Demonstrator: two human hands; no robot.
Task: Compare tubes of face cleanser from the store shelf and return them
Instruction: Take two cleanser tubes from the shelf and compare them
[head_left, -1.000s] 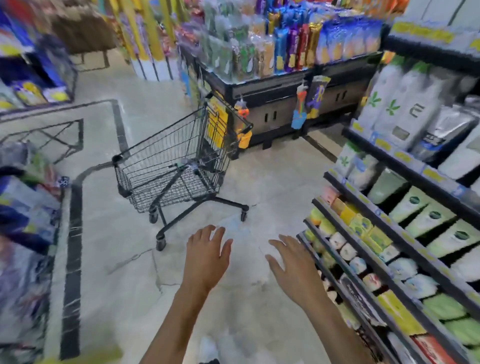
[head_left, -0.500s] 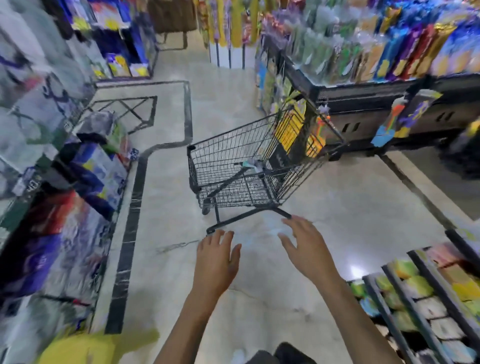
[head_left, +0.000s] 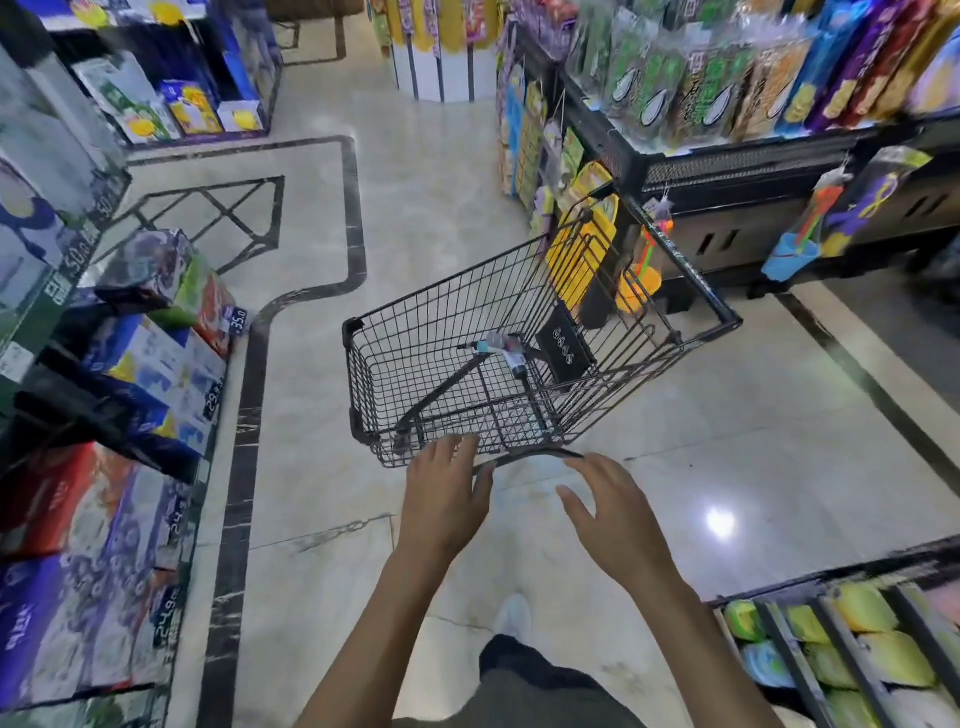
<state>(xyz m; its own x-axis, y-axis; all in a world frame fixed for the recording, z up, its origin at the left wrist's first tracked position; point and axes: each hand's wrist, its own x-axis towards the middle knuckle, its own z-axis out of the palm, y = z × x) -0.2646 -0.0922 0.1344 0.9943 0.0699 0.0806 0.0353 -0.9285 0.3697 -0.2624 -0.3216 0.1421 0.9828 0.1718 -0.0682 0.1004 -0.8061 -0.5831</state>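
A pale marble floor (head_left: 675, 415) with a dark inlaid border fills the middle of the view and is open between the displays, leaving a broad bare stretch to the right of the cart and another running up the aisle toward the top edge. Stacked boxes (head_left: 104, 467) line the left edge of the floor, a dark display stand (head_left: 727, 171) loaded with snack packets stands at the upper right, and a store shelf (head_left: 841, 649) with rows of soft green and yellow packs occupies the lower right corner; whether any of these are face cleanser tubes cannot be told, and no tube is in either hand. One black wire shopping cart (head_left: 519, 374) stands in the centre of the floor, its handle end turned toward the display stand, with a small item (head_left: 498, 348) lying inside the basket, too blurred to identify. Two bare forearms rise from the bottom edge toward the cart's near end. The left hand (head_left: 447, 504) is palm down with fingers loosely spread and relaxed, gripping nothing, its fingertips overlapping the near lower rim of the cart; contact cannot be confirmed. The right hand (head_left: 613, 519) is likewise loose and empty, fingers splayed, hovering just beside the cart's base frame. Below the arms, a dark trouser leg and one pale shoe (head_left: 514, 618) show against the floor.
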